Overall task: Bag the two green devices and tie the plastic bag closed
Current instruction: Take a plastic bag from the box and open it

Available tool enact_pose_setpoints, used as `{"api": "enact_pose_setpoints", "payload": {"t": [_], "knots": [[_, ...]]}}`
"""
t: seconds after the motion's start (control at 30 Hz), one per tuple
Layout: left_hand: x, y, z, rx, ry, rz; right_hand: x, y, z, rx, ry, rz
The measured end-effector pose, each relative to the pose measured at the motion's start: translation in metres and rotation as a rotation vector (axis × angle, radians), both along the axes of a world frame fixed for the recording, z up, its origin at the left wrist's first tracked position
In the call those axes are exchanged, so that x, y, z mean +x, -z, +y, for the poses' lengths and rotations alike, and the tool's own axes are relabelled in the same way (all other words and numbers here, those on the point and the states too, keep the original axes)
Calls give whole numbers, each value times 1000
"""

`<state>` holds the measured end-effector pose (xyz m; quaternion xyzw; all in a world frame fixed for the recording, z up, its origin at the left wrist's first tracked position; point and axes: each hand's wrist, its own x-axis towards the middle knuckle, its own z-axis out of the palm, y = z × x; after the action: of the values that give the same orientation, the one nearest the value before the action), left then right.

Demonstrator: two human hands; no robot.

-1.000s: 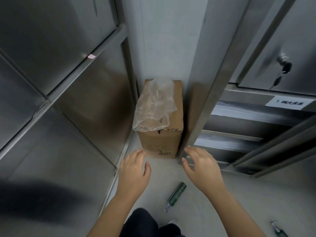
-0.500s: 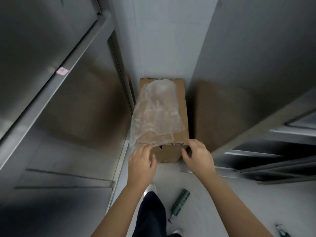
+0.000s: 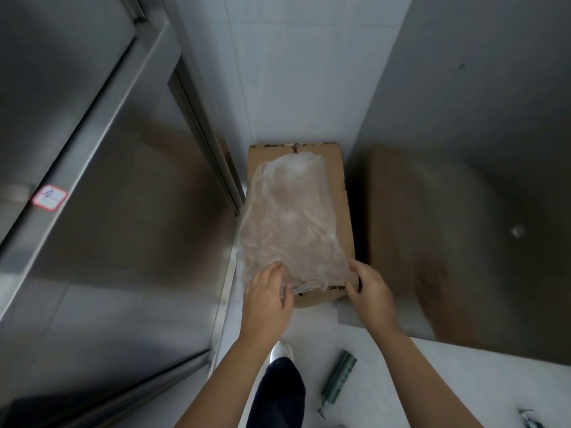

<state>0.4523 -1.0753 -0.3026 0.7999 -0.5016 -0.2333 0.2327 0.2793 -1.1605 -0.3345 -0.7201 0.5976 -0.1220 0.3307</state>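
A clear plastic bag (image 3: 290, 220) lies flat on top of a cardboard box (image 3: 343, 211) standing on the floor in a corner. My left hand (image 3: 267, 299) pinches the bag's near left edge. My right hand (image 3: 369, 291) grips its near right corner at the box's front edge. A dark green cylindrical device (image 3: 338, 381) lies on the pale floor behind my hands, to the right of my leg. Only the metal tip of a second device (image 3: 529, 419) shows at the bottom right edge.
Steel cabinet doors (image 3: 102, 186) wall off the left side, and a steel panel (image 3: 463, 180) closes the right. A white tiled wall (image 3: 293, 72) stands behind the box. My dark trouser leg and white shoe (image 3: 280, 352) are on the floor below my hands.
Both hands moved forward from above the floor to the box and took hold of the bag's near edge. The view closed in on the box.
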Motion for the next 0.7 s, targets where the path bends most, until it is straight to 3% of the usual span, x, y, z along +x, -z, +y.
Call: {"api": "enact_pose_setpoints", "payload": {"t": [0.4,0.7], "knots": [[-2,2,-11,-63,2,44,16,-7,-3,-121,-64,-156],[-10,-18,6,-129,-40,59,34,-51,5,-156,-55,-284]]}}
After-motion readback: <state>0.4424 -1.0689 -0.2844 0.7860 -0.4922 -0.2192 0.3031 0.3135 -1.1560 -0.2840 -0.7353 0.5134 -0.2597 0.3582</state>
